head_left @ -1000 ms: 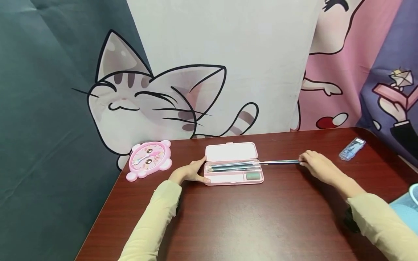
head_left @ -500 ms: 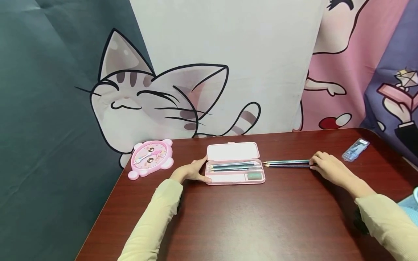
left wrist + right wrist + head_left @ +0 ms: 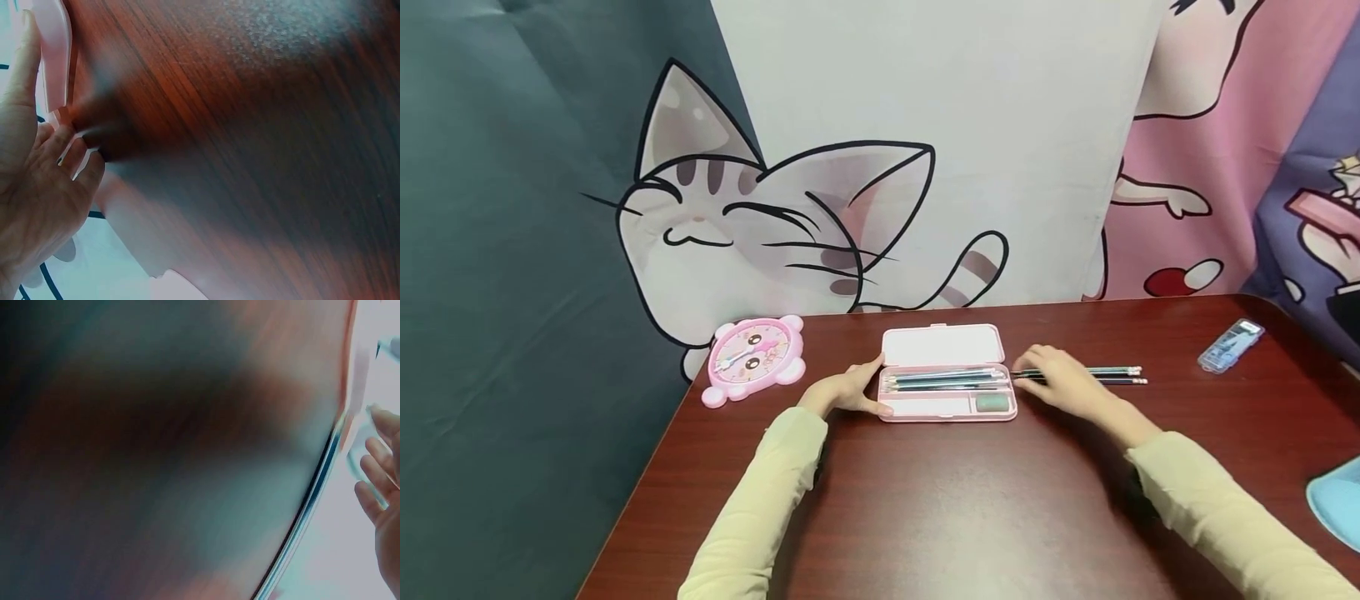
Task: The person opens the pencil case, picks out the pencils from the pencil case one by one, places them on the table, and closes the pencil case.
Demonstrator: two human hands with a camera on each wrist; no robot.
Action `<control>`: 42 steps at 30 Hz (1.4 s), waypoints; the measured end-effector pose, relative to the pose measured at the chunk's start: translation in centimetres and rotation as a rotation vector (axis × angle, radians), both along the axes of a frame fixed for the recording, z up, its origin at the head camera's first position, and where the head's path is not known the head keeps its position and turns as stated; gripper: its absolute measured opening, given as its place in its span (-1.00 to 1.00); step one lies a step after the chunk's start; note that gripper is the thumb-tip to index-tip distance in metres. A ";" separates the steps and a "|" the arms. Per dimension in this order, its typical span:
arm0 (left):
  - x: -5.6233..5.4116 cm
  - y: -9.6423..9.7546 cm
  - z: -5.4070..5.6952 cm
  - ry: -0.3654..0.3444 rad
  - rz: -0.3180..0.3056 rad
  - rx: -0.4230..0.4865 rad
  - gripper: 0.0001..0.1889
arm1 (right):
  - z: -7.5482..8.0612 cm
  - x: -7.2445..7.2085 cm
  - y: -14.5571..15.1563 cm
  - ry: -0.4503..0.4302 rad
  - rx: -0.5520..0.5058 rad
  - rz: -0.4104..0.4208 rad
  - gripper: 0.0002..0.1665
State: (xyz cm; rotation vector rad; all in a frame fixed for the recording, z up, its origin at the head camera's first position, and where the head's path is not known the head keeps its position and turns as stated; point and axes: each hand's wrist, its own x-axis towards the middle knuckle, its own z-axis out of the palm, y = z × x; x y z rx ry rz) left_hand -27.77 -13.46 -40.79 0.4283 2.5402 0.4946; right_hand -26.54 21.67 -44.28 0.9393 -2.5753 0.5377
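Note:
An open pink pencil case (image 3: pixel 925 407) lies on the table with its lid (image 3: pixel 943 345) folded back. Several pencils (image 3: pixel 947 380) fill its long compartment, and a green block like an eraser (image 3: pixel 992 402) sits front right. My left hand (image 3: pixel 846 390) holds the case's left end, thumb at the front corner and fingers at the back one. Just off the right end, my right hand (image 3: pixel 1060 379) is over the near ends of a few loose pencils (image 3: pixel 1116 375), fingers relaxed and apart. In the right wrist view those pencils (image 3: pixel 306 515) lie beside the fingers (image 3: pixel 378 475).
A pink animal-shaped clock (image 3: pixel 752 357) lies at the back left of the brown table (image 3: pixel 955 500). Toward the back right is a small clear blue box (image 3: pixel 1231 345). A light blue object (image 3: pixel 1337 504) shows at the right edge. Printed cloth hangs behind.
My right hand drew the pencils out rightward from beside the case, then let go of their far ends and moved left to their tips. My left hand stays on the case.

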 end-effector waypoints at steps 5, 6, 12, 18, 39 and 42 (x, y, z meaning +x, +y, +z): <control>0.1 0.7 0.0 0.000 -0.014 0.015 0.10 | 0.3 -0.3 -3.1 -0.091 -0.006 0.054 -0.86; 0.1 0.8 0.0 0.001 -0.014 0.021 0.10 | 0.3 -0.4 -3.4 -0.117 -0.006 0.053 -0.86; 0.1 1.1 0.1 0.001 -0.010 0.017 0.09 | 0.9 -0.7 -4.7 -0.300 0.012 0.049 -0.82; 0.1 1.1 0.0 0.013 -0.019 0.012 0.08 | 1.0 -0.5 -4.9 -0.299 0.034 0.064 -0.88; 0.1 -0.2 -0.4 0.016 0.001 0.009 0.09 | 0.1 1.3 6.3 0.080 -0.082 -0.005 -0.78; 0.2 -0.2 -0.2 0.006 0.003 0.011 0.09 | -0.1 1.8 8.3 0.102 -0.066 -0.030 -0.75</control>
